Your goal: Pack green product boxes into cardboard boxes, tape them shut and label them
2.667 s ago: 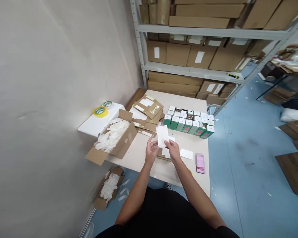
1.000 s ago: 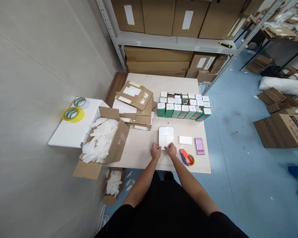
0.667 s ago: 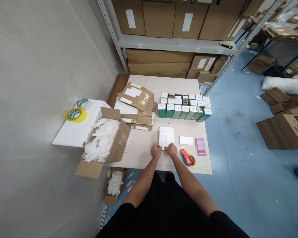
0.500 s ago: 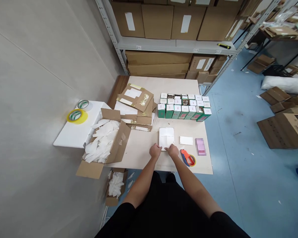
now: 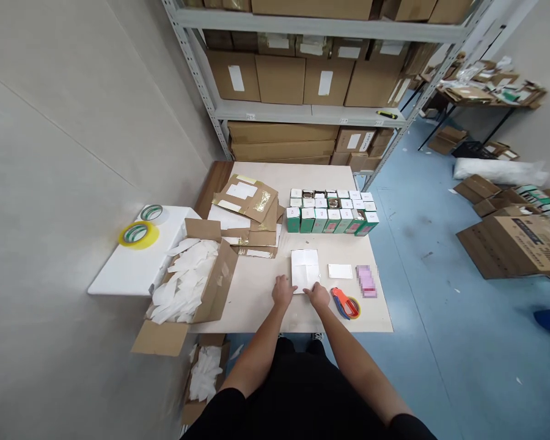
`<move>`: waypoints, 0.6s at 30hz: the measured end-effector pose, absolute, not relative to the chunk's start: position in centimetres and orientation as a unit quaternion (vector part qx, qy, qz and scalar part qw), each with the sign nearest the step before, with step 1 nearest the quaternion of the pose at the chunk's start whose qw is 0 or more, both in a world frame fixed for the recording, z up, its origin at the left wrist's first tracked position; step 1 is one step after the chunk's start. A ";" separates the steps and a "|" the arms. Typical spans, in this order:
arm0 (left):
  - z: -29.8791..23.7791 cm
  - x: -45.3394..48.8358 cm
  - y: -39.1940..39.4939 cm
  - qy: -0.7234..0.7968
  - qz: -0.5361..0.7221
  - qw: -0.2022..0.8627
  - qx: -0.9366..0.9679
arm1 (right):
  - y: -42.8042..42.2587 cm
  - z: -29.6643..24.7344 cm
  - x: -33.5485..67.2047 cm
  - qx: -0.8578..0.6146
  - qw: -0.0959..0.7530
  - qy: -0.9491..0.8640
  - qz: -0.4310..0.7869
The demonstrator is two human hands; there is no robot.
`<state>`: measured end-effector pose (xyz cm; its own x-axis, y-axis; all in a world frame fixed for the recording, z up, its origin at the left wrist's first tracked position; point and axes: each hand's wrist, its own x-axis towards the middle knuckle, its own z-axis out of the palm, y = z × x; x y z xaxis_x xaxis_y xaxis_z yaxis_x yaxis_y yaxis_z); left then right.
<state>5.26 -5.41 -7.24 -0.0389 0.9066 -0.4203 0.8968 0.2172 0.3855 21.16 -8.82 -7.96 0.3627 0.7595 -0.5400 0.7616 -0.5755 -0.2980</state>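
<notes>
A creased white sheet of paper (image 5: 305,264) lies on the table in front of me, with fold lines across it. My left hand (image 5: 283,291) rests at its lower left corner, thumb stretched toward the paper's edge and fingers on the tabletop beside it. At the lower right corner, my right hand (image 5: 319,296) has its thumb and fingers closed on the paper's edge. Right of the sheet lie a small white card (image 5: 340,271) and a blurred pink item (image 5: 366,281). Orange-handled scissors (image 5: 343,300) lie by my right hand, over a roll of tape (image 5: 356,308).
Rows of green-and-white small boxes (image 5: 332,220) stand behind the paper. Flattened cardboard mailers (image 5: 252,201) are stacked at left, near an open carton (image 5: 217,287) full of white paper strips. Tape rolls (image 5: 138,234) sit on a white surface. A shelf rack (image 5: 311,113) stands behind the table.
The camera view has tilted up, showing more of the shelves. My left hand has loosened from its pinch at the paper's corner and spread its thumb. The right hand stays at its corner.
</notes>
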 end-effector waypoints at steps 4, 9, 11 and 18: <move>-8.7 6.3 -5.9 0.584 0.018 0.292 0.757 | -10.8 -9.2 21.8 0.862 -0.078 0.417 -0.277; -10.1 5.1 -5.5 0.525 -0.016 0.347 0.777 | -11.4 -10.7 22.7 0.856 -0.183 0.393 -0.281; -10.1 4.1 -5.2 0.526 -0.002 0.345 0.778 | -11.0 -10.9 22.2 0.827 -0.224 0.406 -0.317; -8.9 2.4 -3.4 0.632 0.093 0.354 0.683 | -10.3 -10.1 18.0 0.776 -0.304 0.430 -0.348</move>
<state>2.44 -3.43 -8.93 0.1851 0.9288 -0.3212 0.7974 0.0490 0.6014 17.97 -10.35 -10.11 0.3885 0.8784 -0.2785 0.4562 -0.4460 -0.7701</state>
